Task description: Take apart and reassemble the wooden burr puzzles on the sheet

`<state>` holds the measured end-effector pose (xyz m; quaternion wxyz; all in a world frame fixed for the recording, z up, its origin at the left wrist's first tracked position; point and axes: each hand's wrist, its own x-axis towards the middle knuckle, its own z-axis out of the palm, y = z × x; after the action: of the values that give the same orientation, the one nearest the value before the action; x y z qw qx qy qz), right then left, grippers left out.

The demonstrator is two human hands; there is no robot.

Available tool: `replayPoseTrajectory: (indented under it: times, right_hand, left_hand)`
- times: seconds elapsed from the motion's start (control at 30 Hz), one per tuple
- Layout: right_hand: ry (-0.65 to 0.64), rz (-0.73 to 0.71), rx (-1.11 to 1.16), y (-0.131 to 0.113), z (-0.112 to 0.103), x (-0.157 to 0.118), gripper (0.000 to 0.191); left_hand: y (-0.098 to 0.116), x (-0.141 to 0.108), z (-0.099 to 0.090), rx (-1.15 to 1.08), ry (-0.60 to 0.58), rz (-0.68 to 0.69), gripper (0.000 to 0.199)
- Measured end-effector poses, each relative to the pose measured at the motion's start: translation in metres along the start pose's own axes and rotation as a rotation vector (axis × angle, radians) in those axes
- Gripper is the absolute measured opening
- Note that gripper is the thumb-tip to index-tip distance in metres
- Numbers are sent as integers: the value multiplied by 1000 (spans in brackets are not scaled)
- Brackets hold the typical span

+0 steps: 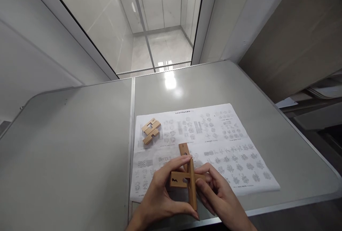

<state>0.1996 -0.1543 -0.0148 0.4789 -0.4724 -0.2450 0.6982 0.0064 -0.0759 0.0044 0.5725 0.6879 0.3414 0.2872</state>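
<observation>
Between my hands is a partly joined wooden burr puzzle (191,184), made of notched bars that cross each other. My left hand (162,192) clasps an upright bar from its two ends, thumb low and fingers high. My right hand (216,190) pinches the bar that sticks out to the right. One bar bears a black mark like a 3 on its left end, and another, marked 1, points away from me. Several loose notched wooden pieces (153,126) lie together on the printed instruction sheet (184,149), up and left of my hands.
The sheet rests on a grey-green table (104,145) with a metal seam (131,117) running along its left side. A glass door (160,21) stands beyond the far edge. Papers sit on a shelf (323,90) at the right.
</observation>
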Motion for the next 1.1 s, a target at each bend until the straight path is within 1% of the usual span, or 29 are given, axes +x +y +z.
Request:
replayPoseTrajectory:
  times: [0.2, 0.37, 0.57, 0.67, 0.73, 0.8, 0.83, 0.93, 0.97, 1.0, 1.1]
  right_hand:
    - [-34, -46, -4, 1, -1, 2, 43]
    - [-24, -24, -8, 2, -2, -1, 42]
    - [-23, -31, 2, 4, -3, 1, 42]
    - [-26, -35, -5, 5, -5, 2, 42]
    - [-10, -37, -1, 5, -6, 2, 43]
    - [36, -41, 16, 4, -7, 2, 44]
    - [66, -43, 27, 4, -7, 1, 45]
    - [168, -60, 47, 0, -6, 2, 47]
    - [195, -73, 55, -1, -6, 2, 47]
    - [217, -90, 69, -3, -5, 3, 47]
    - [286, -132, 146, -8, -3, 5, 46]
  left_hand:
    - [-1, -1, 0, 29, -5, 13, 106]
    - [-1, 0, 0, 30, -12, 14, 106]
    - [2, 1, 1, 30, -19, 5, 105]
    - [0, 0, 2, 55, -16, 32, 109]
    - [-1, -2, 4, 78, 13, 66, 111]
    - [-4, -3, 5, 105, 79, 97, 101]
    - [-5, -3, 4, 124, 123, 113, 90]
    - [-6, 0, -1, 231, 239, 144, 46]
    - [-5, 2, -3, 283, 248, 142, 37]
    - [-4, 5, -6, 332, 229, 127, 33]
    - [4, 17, -13, 461, 128, 171, 30]
